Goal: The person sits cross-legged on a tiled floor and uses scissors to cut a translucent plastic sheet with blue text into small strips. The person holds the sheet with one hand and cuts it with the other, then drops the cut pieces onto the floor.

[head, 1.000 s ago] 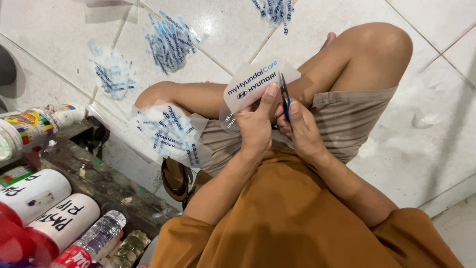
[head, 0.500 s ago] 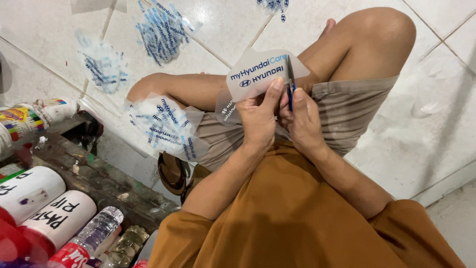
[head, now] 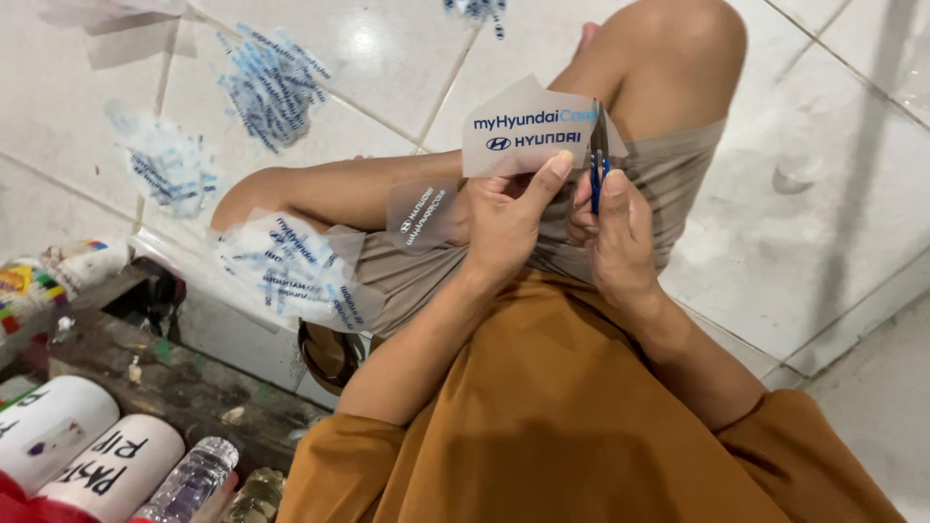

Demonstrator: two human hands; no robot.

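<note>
I sit on a tiled floor with my legs folded. My left hand (head: 509,218) holds up a clear plastic sticker sheet (head: 528,131) printed with blue and dark lettering, thumb on its lower right edge. My right hand (head: 615,232) grips small blue-handled scissors (head: 597,160), whose blades stand upright against the sheet's right edge. A second small clear sticker (head: 421,215) lies on my thigh by the left wrist. A heap of cut stickers (head: 291,276) rests against my left knee.
More sticker piles lie on the white tiles at the upper left (head: 271,87), the left (head: 160,165) and the top edge (head: 475,10). At the lower left stand white cans (head: 92,460), a clear plastic bottle (head: 189,479) and a dirty wooden board (head: 165,378).
Both hands have lifted the sheet and scissors a little higher toward my right knee. The scissors now stand at the sheet's right edge. My view has tilted slightly.
</note>
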